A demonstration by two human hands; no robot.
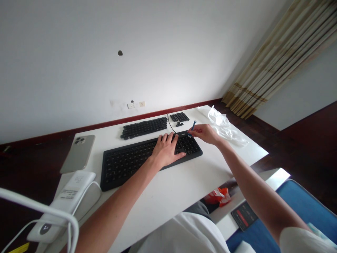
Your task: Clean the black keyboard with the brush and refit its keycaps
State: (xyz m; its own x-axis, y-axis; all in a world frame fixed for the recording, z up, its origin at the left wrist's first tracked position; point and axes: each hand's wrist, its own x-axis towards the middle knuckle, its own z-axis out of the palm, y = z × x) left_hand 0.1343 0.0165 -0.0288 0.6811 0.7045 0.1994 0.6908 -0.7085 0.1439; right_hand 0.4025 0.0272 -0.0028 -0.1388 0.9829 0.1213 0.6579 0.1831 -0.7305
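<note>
My left hand (165, 149) lies spread on a black keyboard (131, 165), holding nothing, with its fingers over the upper right keys. My right hand (204, 133) hovers at the keyboard's top right corner, pinching a small blue keycap puller (193, 125). The puller's lower end is close to the keyboard, partly hidden by my fingers. Behind the keyboard lie rows of loose black keycaps (144, 128), with a smaller group of black keycaps (179, 117) to their right. A thin black cable (170, 123) runs between them.
A white desk (210, 168) holds a titanium-coloured phone (78, 154) at the left and a crumpled clear plastic bag (221, 123) at the right. A white charger with cables (71, 196) sits at the near left. The desk's back edge meets a white wall.
</note>
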